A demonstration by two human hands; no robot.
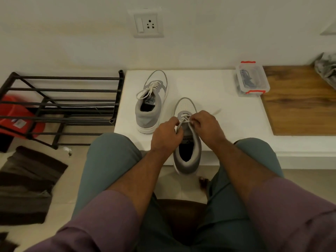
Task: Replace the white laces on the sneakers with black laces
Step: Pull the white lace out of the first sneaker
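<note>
Near sneaker (187, 142): heel overhangs the platform's (209, 91) front edge. Left hand (166, 136) and right hand (207, 124) pinch its white lace (184, 119). Risk: a hard pull tips it off. Second sneaker (151, 104): behind, still laced.

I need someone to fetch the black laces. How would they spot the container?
On the white bench against the wall, look to its far right corner, beside the wooden board. The clear plastic box there has orange-red clips and dark laces inside.
</note>
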